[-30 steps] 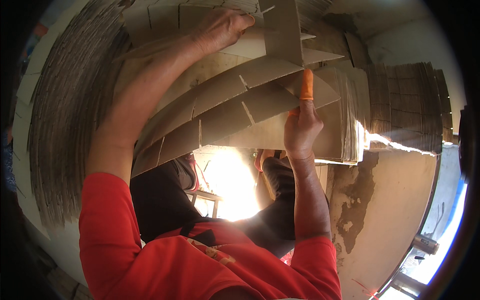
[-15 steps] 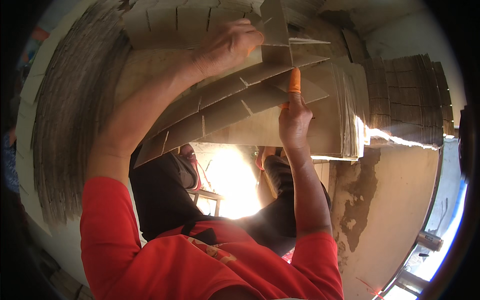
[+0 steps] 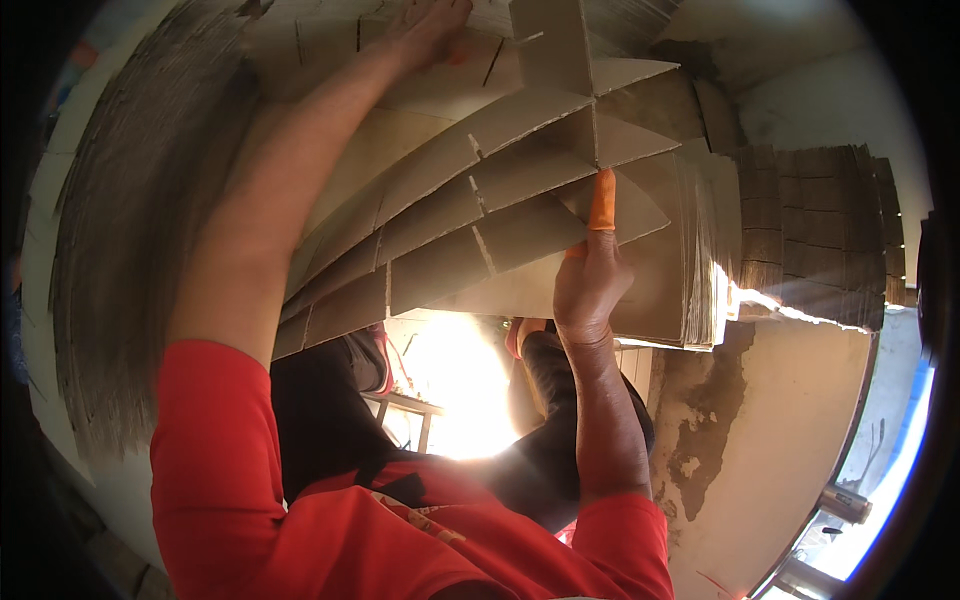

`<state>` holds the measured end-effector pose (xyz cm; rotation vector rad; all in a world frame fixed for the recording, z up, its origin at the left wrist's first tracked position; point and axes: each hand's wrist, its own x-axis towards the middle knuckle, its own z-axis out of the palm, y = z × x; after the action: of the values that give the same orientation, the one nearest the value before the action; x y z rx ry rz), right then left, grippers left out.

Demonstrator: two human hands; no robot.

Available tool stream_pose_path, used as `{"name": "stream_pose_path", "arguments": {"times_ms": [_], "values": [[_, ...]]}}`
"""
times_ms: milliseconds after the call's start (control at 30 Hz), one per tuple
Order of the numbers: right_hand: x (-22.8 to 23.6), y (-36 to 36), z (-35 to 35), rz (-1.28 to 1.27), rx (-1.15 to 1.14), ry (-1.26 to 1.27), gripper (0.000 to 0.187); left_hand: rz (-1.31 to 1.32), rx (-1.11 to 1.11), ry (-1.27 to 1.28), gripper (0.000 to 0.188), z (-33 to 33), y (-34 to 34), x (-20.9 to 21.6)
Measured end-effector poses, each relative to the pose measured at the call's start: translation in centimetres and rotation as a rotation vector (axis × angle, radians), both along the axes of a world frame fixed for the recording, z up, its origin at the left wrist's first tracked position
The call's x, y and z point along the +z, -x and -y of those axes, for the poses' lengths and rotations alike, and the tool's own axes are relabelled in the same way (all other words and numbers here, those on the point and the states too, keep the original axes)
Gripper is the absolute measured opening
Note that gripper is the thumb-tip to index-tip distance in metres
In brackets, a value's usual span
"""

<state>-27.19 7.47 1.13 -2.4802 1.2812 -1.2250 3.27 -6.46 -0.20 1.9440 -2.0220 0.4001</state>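
My right hand (image 3: 592, 285), with orange finger cots, grips a cardboard divider from below at its right part. One cot-covered finger points up along the cross strip. The divider is made of long slotted cardboard strips (image 3: 430, 232), fanned side by side and slotted into one upright cross strip (image 3: 553, 45). Their left ends come close together above my left thigh. My left hand (image 3: 432, 28) is away from the divider, over slotted cardboard (image 3: 330, 45) at the back. Its fingers are partly cut off by the upper edge, so I cannot see whether they hold anything.
A tall stack of cardboard strips (image 3: 140, 250) stands at the left. To the right are a pile of plain cardboard sheets (image 3: 705, 250) and bundled slotted strips (image 3: 825, 225). A stained pale board (image 3: 780, 420) lies at the lower right. Bright light glares between my legs.
My left hand has left the divider's cross strip and moved up and away to the cardboard at the back. The long strips now stand farther apart. My right hand has come slightly lower, still gripping.
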Motion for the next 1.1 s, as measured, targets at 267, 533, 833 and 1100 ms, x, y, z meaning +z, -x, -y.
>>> {"name": "stream_pose_path", "arguments": {"times_ms": [267, 533, 833, 1100], "values": [[0.4, -0.4, 0.2, 0.046, 0.084, 0.033, 0.078, 0.035, -0.078, 0.066, 0.03, 1.5, -1.9, -3.1], [0.6, -0.4, -0.2, 0.02, 0.072, 0.007, 0.079, -0.034, -0.211, 0.242, 0.017, -1.4, -0.7, -0.9], [1.3, 0.2, -1.2, 0.031, 0.067, -0.087, 0.069, -0.006, -0.291, 0.355, 0.017, -2.8, 0.9, 1.1], [1.5, 1.1, -1.4, -0.005, 0.031, -0.13, 0.071, -0.061, -0.3, 0.41, 0.016, -4.4, 3.7, 2.6]]}}
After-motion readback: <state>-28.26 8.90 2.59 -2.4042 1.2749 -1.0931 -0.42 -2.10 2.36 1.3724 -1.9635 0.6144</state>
